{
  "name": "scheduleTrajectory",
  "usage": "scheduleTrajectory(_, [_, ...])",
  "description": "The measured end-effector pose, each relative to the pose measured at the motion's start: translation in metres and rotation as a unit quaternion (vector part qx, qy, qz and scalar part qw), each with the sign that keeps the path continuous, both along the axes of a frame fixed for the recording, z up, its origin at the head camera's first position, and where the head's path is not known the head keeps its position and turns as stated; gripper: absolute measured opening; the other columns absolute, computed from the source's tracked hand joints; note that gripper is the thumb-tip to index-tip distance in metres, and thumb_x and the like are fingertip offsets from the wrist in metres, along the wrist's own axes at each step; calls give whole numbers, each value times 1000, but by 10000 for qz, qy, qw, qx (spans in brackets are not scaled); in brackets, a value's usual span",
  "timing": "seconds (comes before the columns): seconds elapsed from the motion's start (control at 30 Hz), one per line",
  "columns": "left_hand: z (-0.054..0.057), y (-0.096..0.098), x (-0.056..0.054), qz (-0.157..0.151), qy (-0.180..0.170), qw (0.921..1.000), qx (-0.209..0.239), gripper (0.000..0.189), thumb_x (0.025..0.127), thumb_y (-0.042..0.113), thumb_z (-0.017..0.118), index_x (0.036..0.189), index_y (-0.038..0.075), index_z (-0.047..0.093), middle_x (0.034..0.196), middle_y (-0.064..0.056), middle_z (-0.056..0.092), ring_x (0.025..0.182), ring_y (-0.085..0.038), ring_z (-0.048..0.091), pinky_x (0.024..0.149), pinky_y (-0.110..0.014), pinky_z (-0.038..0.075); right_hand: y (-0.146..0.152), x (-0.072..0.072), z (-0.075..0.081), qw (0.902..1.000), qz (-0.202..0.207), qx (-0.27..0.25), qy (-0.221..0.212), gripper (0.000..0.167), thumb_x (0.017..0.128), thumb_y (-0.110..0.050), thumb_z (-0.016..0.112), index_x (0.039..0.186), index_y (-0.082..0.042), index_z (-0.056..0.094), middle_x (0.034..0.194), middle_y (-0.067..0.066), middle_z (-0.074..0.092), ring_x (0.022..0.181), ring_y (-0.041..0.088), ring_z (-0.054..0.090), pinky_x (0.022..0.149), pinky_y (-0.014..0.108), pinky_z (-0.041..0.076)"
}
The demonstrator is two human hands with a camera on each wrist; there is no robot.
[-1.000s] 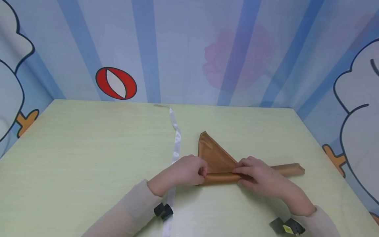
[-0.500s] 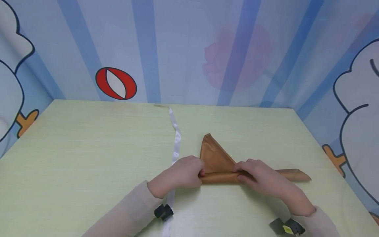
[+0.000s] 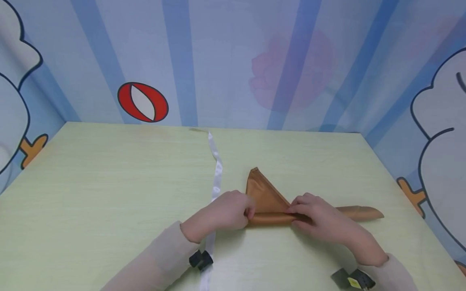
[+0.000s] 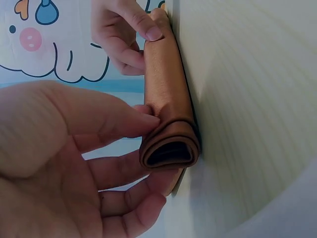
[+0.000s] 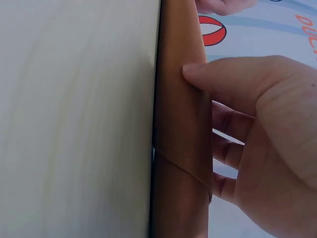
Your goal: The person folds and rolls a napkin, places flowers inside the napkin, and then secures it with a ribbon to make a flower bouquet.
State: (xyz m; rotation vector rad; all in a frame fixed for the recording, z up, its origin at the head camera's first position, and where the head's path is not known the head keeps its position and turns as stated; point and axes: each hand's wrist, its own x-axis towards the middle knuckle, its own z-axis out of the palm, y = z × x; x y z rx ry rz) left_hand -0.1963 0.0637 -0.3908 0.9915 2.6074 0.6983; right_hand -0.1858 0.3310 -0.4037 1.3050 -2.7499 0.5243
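Observation:
A glossy brown cloth (image 3: 267, 198) lies partly rolled on the table; a triangular flap points away from me, and the rolled part runs along its near edge. My left hand (image 3: 233, 210) pinches the roll's left end between thumb and fingers. In the left wrist view that end of the cloth (image 4: 171, 144) shows layered folds around a hollow middle. My right hand (image 3: 320, 216) grips the roll further right, thumb (image 5: 198, 74) on the near side and fingers behind. Past the right hand, the roll's tapered tail (image 3: 360, 213) sticks out to the right.
A white ribbon (image 3: 217, 178) runs from the table's back edge toward me, passing under the left wrist. The pale wooden table (image 3: 127, 182) is bordered by a printed curtain (image 3: 225, 60) at the back and sides.
The flap's tip has come slightly nearer to me, so less of the flap shows. The roll's right tail has turned and reaches a little further right. Both hands stay nearly in place.

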Motion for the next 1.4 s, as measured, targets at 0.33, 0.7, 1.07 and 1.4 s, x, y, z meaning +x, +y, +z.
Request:
scheduleTrajectory(0.33, [3, 3, 1, -1, 147, 9976, -674, 38, 65, -2, 64, 52, 18, 35, 64, 6, 33, 60, -9, 30, 52, -22, 23, -1, 1, 2, 9996, -178, -123, -169, 19, 84, -3, 71, 99, -12, 66, 91, -6, 64, 81, 8, 56, 70, 29, 48])
scheduleTrajectory(0.7, [3, 5, 3, 165, -84, 9983, -552, 40, 64, -6, 59, 50, 18, 30, 51, 8, 20, 53, -8, 24, 48, -21, 20, -3, 1, 3, 9996, -132, -156, -200, 17, 84, 0, 68, 96, -12, 67, 91, -5, 65, 83, 11, 58, 71, 30, 50])
scheduleTrajectory(1.07, [4, 2, 2, 411, -190, 9989, -99, 44, 69, -6, 62, 50, 16, 28, 56, 6, 23, 54, -9, 23, 49, -21, 21, -3, 3, 5, 9992, -305, 253, -63, 23, 80, -6, 75, 103, -9, 69, 108, 2, 62, 99, 23, 56, 84, 42, 48])
scheduleTrajectory(1.4, [2, -1, -3, 309, -234, 9992, -59, 45, 70, -5, 63, 51, 17, 29, 51, 8, 18, 49, -8, 17, 46, -20, 16, -3, 2, 6, 9997, -132, 180, -95, 23, 84, -4, 71, 106, -7, 69, 101, 0, 67, 92, 19, 61, 78, 38, 50])
